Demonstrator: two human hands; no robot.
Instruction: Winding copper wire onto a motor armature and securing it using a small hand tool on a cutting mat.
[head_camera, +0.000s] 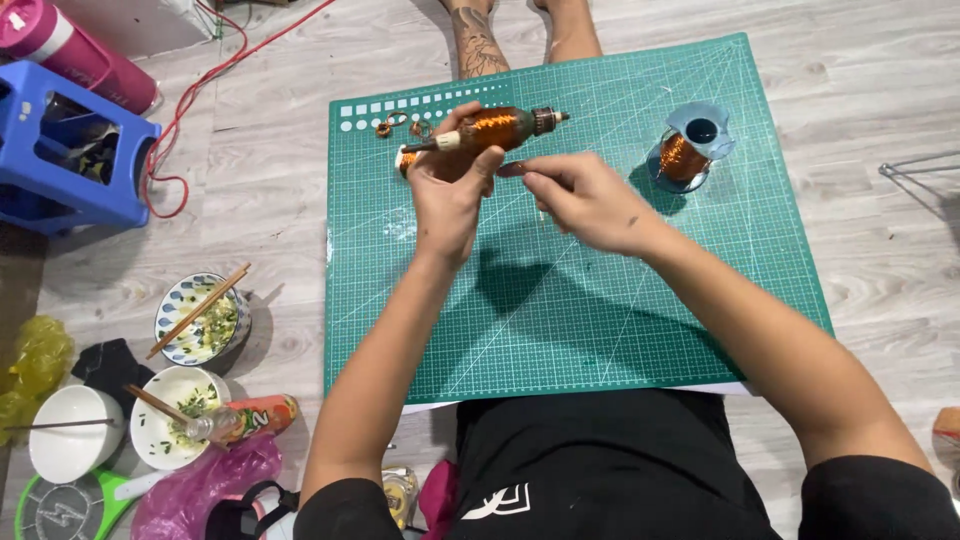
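Nearest the camera, a black shirt and shorts fill the bottom edge, and both bare forearms reach away from them over the green cutting mat (600, 320), which lies on the pale wood floor (860, 110). The left forearm runs almost straight up the picture; the left hand (448, 195) is closed around the near part of a copper-wound rotor (490, 128), thumb and fingers wrapped under it, holding it level and crosswise above the far left part of the mat, its metal shaft end pointing right. The right forearm comes in slanted from the lower right; the right hand (585, 200) sits just right of the left, its fingers pinched together toward the rotor, and whatever thin thing they pinch is too small to make out. The left hand's palm hides the underside of the rotor. Just beyond it, small copper rings (392, 124) lie on the mat. Further right stands a spool of copper wire (685, 155) in a clear holder. At the far edge, two bare legs are cut off by the frame. Left of the mat, bowls with chopsticks (200, 320) rest on the floor near a blue plastic stool (70, 150).
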